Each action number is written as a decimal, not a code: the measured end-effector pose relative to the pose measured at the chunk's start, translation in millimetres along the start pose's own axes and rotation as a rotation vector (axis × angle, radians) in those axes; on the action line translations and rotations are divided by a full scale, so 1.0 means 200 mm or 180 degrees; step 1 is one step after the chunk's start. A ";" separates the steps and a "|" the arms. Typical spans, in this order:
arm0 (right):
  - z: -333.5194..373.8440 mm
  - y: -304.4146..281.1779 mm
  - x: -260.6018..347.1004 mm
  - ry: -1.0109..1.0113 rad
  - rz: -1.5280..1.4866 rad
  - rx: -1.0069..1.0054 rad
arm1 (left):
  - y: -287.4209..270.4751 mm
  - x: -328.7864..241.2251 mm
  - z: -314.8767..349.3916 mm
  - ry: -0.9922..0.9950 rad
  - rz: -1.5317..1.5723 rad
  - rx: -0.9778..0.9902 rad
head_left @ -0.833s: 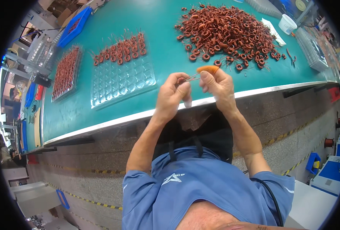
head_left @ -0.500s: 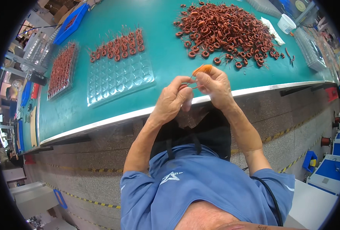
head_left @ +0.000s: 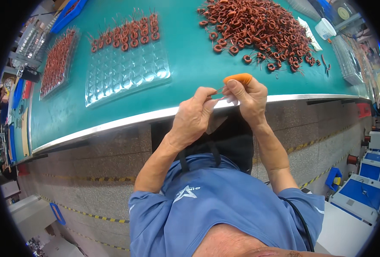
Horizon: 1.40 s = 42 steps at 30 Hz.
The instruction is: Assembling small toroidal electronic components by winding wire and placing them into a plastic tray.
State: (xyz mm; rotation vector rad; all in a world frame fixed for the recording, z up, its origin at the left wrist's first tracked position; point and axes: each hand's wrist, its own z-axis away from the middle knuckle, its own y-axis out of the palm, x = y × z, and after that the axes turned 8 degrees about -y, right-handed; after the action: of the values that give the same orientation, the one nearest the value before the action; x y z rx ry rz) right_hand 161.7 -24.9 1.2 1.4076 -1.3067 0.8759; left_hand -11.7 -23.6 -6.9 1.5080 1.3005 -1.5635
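Above the bench's front edge, my left hand is closed around a small copper-wound ring coil; its body is hidden by the fingers. Reddish wire leads stick out of that grip toward my right hand. The right thumb and forefinger pinch together at the far ends of these leads. An orange finger cot covers the right forefinger. Beyond the right hand lies a large heap of similar ring coils. Left of the hands, a clear plastic tray holds rows of upright coils in its far pockets.
A second tray of coils stands farther left, near a blue bin. Right of the heap are a white tub, stacked clear trays and small pliers. The bench's pale metal edge runs below the trays.
The view has shifted slightly. My hands have drawn a little apart, the right one pulling along the leads; the coil body, partly visible before, is now hidden in my left fingers.
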 end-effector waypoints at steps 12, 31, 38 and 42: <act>-0.02 0.03 -0.05 0.0074 0.0214 0.0369 | -0.01 0.03 0.00 -0.0765 0.1667 0.0003; 0.01 0.06 0.00 -0.0557 -0.0278 0.0206 | -0.04 -0.02 0.02 -0.1068 0.3285 0.0894; -0.04 0.01 0.03 0.0335 0.0005 0.0213 | -0.04 -0.03 0.03 -0.1136 0.2381 0.0875; 0.00 0.07 0.03 -0.0431 0.0821 -0.0599 | -0.03 -0.02 0.01 -0.1157 0.2216 0.0676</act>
State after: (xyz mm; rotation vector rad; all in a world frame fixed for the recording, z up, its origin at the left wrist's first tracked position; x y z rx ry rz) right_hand 148.4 -25.7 8.8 1.1843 -1.6562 0.8120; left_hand -17.8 -25.0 -1.2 1.4841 0.3471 -1.4259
